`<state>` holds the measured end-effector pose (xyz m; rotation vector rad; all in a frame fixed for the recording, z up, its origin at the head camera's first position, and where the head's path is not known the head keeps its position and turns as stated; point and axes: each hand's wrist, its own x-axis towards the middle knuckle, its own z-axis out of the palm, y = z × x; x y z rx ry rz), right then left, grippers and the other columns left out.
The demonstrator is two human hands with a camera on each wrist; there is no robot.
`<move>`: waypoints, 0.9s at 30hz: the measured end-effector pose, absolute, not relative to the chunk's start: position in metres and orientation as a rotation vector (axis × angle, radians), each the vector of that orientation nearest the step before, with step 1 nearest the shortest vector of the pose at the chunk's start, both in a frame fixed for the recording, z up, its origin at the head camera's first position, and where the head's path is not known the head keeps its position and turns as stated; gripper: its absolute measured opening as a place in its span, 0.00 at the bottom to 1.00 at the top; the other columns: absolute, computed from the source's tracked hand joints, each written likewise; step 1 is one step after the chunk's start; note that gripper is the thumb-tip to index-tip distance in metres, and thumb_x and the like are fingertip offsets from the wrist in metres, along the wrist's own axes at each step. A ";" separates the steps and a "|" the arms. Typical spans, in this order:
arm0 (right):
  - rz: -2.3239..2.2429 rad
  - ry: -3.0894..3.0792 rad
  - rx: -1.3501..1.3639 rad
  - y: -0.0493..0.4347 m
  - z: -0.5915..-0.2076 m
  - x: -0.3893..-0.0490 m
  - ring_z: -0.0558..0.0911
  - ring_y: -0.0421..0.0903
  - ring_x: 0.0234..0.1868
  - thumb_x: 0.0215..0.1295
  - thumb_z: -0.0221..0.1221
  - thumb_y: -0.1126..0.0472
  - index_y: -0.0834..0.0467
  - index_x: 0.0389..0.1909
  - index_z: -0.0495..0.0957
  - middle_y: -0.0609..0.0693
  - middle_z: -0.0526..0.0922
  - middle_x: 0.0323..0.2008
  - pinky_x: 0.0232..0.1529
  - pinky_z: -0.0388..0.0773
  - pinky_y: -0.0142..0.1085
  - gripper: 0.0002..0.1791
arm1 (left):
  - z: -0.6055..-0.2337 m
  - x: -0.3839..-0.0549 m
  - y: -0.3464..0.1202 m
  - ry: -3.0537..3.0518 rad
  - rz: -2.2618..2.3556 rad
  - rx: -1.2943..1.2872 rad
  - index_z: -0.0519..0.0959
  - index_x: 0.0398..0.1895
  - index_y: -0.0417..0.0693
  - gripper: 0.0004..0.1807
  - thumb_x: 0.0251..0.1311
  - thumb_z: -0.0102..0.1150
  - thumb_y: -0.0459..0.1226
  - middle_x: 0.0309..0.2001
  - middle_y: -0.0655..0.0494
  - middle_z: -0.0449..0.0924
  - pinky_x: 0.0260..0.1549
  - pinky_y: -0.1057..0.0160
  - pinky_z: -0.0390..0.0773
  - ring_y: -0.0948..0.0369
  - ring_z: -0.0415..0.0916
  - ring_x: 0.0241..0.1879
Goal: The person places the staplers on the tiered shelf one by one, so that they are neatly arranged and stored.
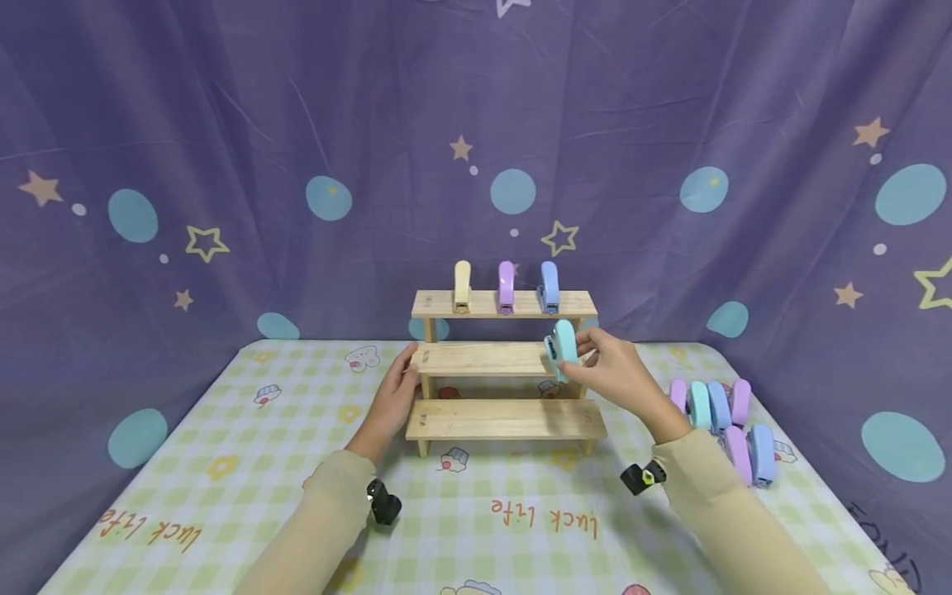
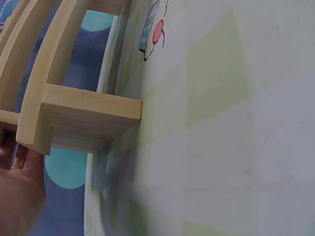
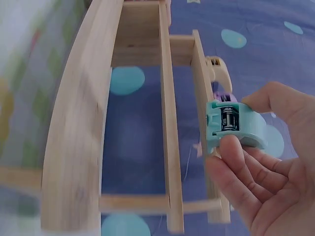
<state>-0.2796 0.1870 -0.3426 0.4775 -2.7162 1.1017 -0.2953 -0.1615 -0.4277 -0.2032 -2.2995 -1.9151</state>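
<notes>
A three-tier wooden display stand (image 1: 506, 421) stands on the table. My left hand (image 1: 394, 398) grips the left end of its middle tier; in the left wrist view, fingers (image 2: 22, 160) reach behind the board's end. My right hand (image 1: 621, 372) pinches a mint-green stapler (image 1: 564, 349) between thumb and fingers, in front of the middle tier's right end. In the right wrist view that stapler (image 3: 241, 123) shows its underside and metal spring. On the top tier stand a yellow stapler (image 1: 462, 287), a purple stapler (image 1: 506, 287) and a blue stapler (image 1: 549, 287), in a row.
Several more staplers in purple, mint and blue, among them a blue stapler (image 1: 762, 454), are grouped on the table right of the stand, beside my right forearm. A checked cloth (image 1: 260, 463) covers the table. Behind it hangs a purple curtain (image 1: 416, 99).
</notes>
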 end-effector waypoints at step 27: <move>1.362 -2.556 0.718 0.069 -0.356 -0.302 0.81 0.45 0.35 0.59 0.71 0.50 0.57 0.49 0.78 0.48 0.84 0.41 0.34 0.82 0.37 0.22 | -0.428 -0.296 -0.162 -2.306 -1.927 -0.208 0.52 0.81 0.53 0.28 0.82 0.34 0.43 0.76 0.43 0.55 0.67 0.47 0.67 0.45 0.61 0.70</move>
